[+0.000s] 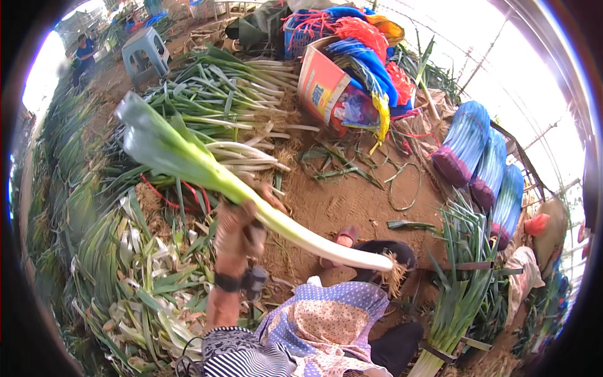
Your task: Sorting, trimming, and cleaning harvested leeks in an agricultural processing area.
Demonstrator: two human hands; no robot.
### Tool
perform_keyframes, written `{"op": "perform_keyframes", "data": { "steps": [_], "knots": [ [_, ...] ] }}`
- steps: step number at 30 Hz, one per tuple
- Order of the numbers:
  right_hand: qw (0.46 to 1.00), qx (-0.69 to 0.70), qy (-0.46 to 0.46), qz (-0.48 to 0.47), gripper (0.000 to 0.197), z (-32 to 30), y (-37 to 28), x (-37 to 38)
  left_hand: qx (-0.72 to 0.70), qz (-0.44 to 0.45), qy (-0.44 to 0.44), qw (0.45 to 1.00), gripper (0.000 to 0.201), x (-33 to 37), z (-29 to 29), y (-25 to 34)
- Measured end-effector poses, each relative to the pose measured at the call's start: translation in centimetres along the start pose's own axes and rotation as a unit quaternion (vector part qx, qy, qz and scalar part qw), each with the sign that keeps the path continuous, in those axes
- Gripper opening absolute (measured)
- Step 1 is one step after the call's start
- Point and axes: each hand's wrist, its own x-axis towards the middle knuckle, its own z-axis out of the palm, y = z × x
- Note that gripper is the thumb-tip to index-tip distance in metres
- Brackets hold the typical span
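Note:
My left hand, brown with soil and wearing a dark band at the wrist, is closed round the middle of a long leek. The leek slants across the view: its broad green leaves point to the far left, and its white stem runs down to the right. The rooted end hangs over my dark-trousered knee, beside the spotted apron on my lap. Just beyond the hand lies a pile of leeks with white stems and roots toward the right. No part of my right hand can be made out.
Stripped leaves heap up at the left. On the right, a leek bundle rests in a metal frame near several blue-wrapped bundles. A cardboard box of colourful bags and a plastic stool stand farther off. Another person is far left.

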Motion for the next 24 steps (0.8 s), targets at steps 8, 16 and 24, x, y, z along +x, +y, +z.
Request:
{"op": "perform_keyframes", "data": {
  "steps": [8,16,24],
  "knots": [
    [1.000,0.005,0.002,0.029,0.031,-0.1,-0.5,0.4,0.262,0.184,0.215,0.923,0.040,30.5,0.7,14.9],
    [0.997,0.015,0.029,0.064,0.031,-1.0,0.6,0.2,0.082,-0.087,0.019,0.993,0.016,28.1,-0.5,-13.0],
    [0.991,0.050,0.063,0.103,0.031,2.7,8.1,-6.6,0.112,-0.452,-0.160,0.870,0.018,3.8,17.4,-26.7]
  ]
}}
